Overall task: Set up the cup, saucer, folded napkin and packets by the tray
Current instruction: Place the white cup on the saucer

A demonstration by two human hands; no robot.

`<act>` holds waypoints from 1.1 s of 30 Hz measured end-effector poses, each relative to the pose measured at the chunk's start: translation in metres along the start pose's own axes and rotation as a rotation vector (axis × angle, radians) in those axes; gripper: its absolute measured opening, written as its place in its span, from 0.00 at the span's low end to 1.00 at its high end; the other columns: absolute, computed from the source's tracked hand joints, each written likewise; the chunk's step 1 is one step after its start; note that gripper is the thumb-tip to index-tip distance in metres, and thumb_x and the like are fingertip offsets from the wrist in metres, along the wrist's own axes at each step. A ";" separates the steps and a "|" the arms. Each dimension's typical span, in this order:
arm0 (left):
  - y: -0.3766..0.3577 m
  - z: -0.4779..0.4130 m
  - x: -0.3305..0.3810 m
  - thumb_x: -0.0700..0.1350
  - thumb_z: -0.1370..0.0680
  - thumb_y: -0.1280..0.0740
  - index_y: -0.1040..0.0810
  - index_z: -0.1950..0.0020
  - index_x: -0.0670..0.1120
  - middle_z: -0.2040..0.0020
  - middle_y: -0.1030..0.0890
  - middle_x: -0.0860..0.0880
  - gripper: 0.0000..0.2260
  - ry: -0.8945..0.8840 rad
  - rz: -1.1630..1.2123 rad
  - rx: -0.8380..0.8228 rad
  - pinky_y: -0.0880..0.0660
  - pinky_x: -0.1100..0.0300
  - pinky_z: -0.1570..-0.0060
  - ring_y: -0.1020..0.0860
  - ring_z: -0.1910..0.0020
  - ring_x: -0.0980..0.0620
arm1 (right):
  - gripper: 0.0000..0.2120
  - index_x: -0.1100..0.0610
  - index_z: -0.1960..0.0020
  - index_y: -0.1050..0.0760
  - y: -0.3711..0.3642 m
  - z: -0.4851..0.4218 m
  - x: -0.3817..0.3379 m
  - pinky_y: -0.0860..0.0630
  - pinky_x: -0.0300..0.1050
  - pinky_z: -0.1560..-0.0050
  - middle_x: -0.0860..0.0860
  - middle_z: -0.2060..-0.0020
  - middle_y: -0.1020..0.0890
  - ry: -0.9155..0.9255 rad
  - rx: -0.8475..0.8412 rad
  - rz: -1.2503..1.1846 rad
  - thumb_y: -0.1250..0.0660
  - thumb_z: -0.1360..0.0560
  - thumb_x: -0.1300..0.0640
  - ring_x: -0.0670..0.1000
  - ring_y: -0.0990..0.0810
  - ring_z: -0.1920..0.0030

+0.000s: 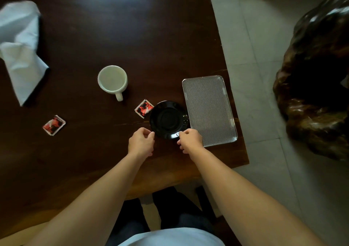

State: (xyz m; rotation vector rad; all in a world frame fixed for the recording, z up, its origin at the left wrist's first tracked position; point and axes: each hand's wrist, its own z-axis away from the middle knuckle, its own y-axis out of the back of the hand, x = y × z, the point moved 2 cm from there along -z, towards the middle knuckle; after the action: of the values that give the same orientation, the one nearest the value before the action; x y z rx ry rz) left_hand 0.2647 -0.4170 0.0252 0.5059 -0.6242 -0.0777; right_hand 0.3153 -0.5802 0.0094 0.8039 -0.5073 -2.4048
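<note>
A black saucer [168, 119] lies on the dark wooden table [113, 28], just left of a ribbed metal tray [209, 109]. My left hand [141, 141] pinches the saucer's near-left rim and my right hand [189, 140] pinches its near-right rim. An empty white cup [112, 80] stands to the upper left of the saucer, handle toward me. One red-and-black packet [144, 108] touches the saucer's left edge. A second packet [54, 125] lies far to the left. A crumpled white napkin [19, 47] sits at the far left.
The tray lies close to the table's right edge, with a pale tiled floor [255, 38] beyond it. A large dark carved wooden seat [317, 79] stands on the floor at the right. My legs show below the table's near edge.
</note>
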 end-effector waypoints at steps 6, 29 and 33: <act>0.042 0.024 0.025 0.51 0.18 0.35 0.24 0.47 0.49 0.55 0.18 0.47 0.06 -0.075 -0.040 0.044 0.16 0.52 0.61 0.17 0.60 0.49 | 0.06 0.51 0.54 0.23 0.000 0.031 -0.045 0.17 0.57 0.49 0.54 0.53 0.17 0.156 -0.027 0.076 0.37 0.22 0.51 0.56 0.17 0.52; 0.169 0.056 0.035 0.51 0.20 0.33 0.25 0.48 0.51 0.55 0.19 0.49 0.05 -0.245 -0.234 0.412 0.19 0.49 0.53 0.20 0.55 0.49 | 0.12 0.56 0.39 0.29 -0.016 0.119 -0.159 0.23 0.53 0.46 0.53 0.44 0.23 0.922 -0.035 0.697 0.38 0.22 0.56 0.56 0.23 0.43; 0.176 0.047 0.027 0.54 0.22 0.33 0.25 0.50 0.53 0.56 0.19 0.51 0.06 -0.263 -0.301 0.385 0.19 0.48 0.53 0.20 0.56 0.49 | 0.12 0.56 0.39 0.29 -0.024 0.114 -0.162 0.24 0.52 0.48 0.53 0.43 0.24 0.949 -0.018 0.780 0.38 0.22 0.55 0.58 0.24 0.42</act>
State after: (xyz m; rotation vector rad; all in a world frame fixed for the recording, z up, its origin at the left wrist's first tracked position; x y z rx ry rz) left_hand 0.2452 -0.2888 0.1567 0.9717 -0.8218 -0.3165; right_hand 0.3420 -0.4441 0.1529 1.3038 -0.3056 -1.1388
